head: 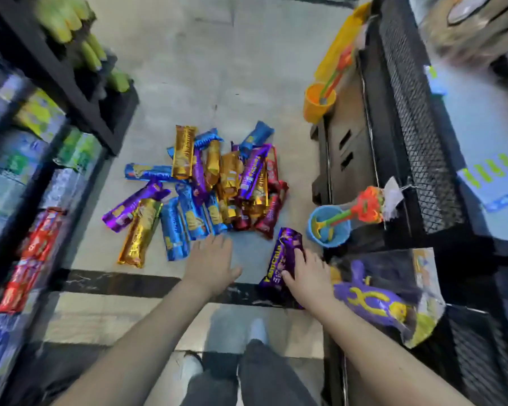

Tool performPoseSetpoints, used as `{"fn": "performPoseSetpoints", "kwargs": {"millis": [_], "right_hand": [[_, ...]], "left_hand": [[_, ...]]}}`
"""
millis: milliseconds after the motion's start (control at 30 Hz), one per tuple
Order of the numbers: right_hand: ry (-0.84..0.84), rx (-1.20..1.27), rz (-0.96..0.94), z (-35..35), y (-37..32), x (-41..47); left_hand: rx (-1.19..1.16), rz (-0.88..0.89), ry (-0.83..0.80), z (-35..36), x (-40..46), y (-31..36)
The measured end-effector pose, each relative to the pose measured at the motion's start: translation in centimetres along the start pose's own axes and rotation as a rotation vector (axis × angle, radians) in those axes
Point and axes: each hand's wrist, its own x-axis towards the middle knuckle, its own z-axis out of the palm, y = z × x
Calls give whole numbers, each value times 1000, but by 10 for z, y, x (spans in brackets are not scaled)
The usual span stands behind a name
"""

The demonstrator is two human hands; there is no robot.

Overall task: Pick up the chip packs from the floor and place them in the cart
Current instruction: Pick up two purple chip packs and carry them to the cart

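A heap of chip packs (214, 183) lay on the pale floor (188, 68), gold, blue, purple and dark red ones overlapping at the middle of the view. The left hand (211, 263) reached out flat over the floor at about 6 o'clock from the heap, fingers straight and relaxed, their tips just at the near end of a blue pack (192, 213); it held nothing. The right hand (308, 276), at 4 o'clock from the heap, gripped a purple pack (282, 259) with fingers curled over its right edge; that pack was apart from the others and tilted, its far end toward 12 o'clock. Whether it rested on the floor or was lifted could not be told.

A gold pack (140, 232) and another purple one lay at the heap's 8 o'clock edge. The black mesh cart (417, 142) stood at 3 o'clock, with an orange toy bucket (317, 104) and a blue toy bucket (329, 227) hanging on its left side and a bagged purple toy (373, 300) near the right wrist. Black shelves (56, 68) of packaged goods ran along 9 o'clock. White shoes (258, 329) showed at 6 o'clock.
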Motion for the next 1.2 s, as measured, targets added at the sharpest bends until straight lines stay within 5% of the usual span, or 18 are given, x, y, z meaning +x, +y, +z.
{"fn": "performPoseSetpoints", "kwargs": {"millis": [400, 767, 1200], "right_hand": [[-246, 126, 296, 223, 93, 130], [-183, 159, 495, 436, 164, 284], [55, 268, 663, 476, 197, 337]], "left_hand": [[45, 155, -363, 248, 187, 60], [-157, 13, -385, 478, 376, 94], [-670, -243, -223, 557, 423, 122]]}}
